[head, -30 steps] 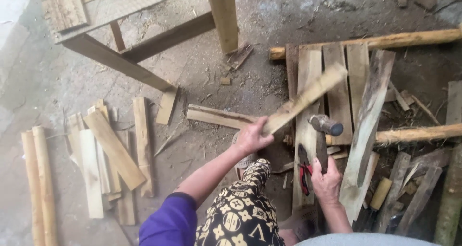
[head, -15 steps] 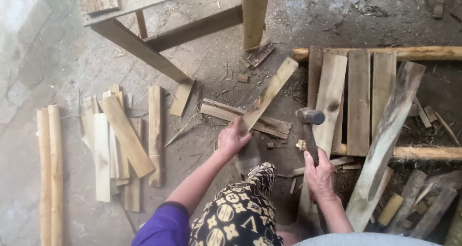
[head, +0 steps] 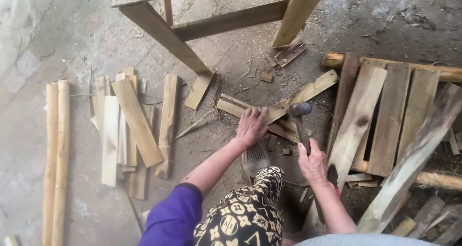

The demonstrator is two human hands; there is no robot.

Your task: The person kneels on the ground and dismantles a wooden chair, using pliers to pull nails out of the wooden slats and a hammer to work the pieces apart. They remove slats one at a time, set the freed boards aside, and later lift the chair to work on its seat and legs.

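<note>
Since a second ago the long slat (head: pixel 301 94) has come down from its raised tilt and now lies low across other flat strips (head: pixel 240 109) on the floor; the left hand (head: pixel 251 126) has moved down with it and presses flat on its near end, fingers (head: pixel 255 113) spread over the wood rather than wrapped round it; the right hand (head: pixel 314 163) has kept its grip, fingers closed tight about the handle of a hammer (head: pixel 301 123), whose metal head now sits just above the slat, beside the left fingertips; whether the head touches the wood cannot be told; to the right lies a rough pallet of boards (head: pixel 390 116) nailed over round poles (head: pixel 435 178); to the left a loose heap of cut slats (head: pixel 134 125) lies beside two long round poles (head: pixel 55 154); above stands a wooden frame (head: pixel 202 24) with slanting legs; chips and offcuts scatter the concrete floor (head: pixel 43 39); nothing here serves as a container
</note>
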